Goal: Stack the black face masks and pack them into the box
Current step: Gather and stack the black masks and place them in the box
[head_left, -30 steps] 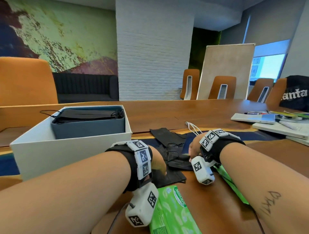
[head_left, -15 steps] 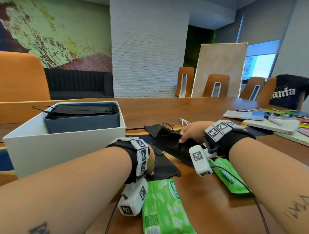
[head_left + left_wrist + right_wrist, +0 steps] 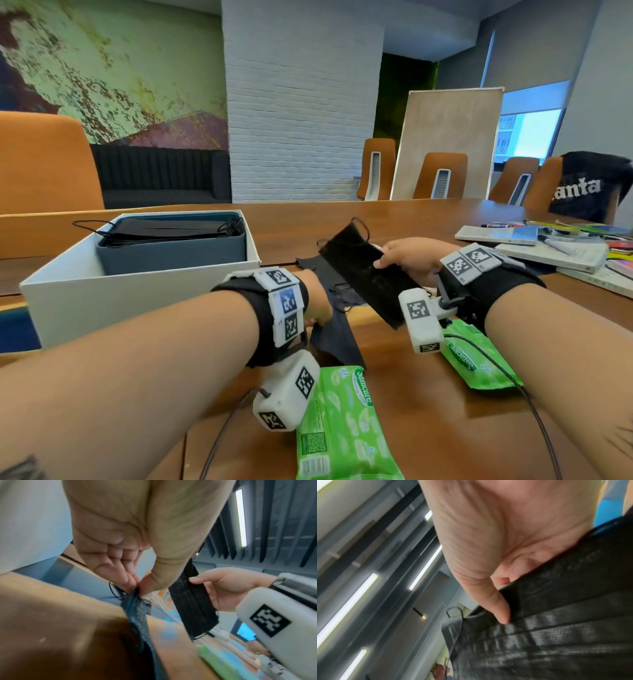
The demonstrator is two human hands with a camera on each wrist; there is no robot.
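your right hand holds one pleated black face mask lifted off the wooden table, thumb on top, fingers beneath, its long axis slanting away from you. your left hand, nearer the white cardboard box, pinches a second black mask at its edge. the box lies left of both hands, a stack of masks inside. two green wipe packs lie near you.

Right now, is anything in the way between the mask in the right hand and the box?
Nothing visible. The right hand holds the black mask above the table; the white box sits open-topped to the left, with only bare tabletop between.
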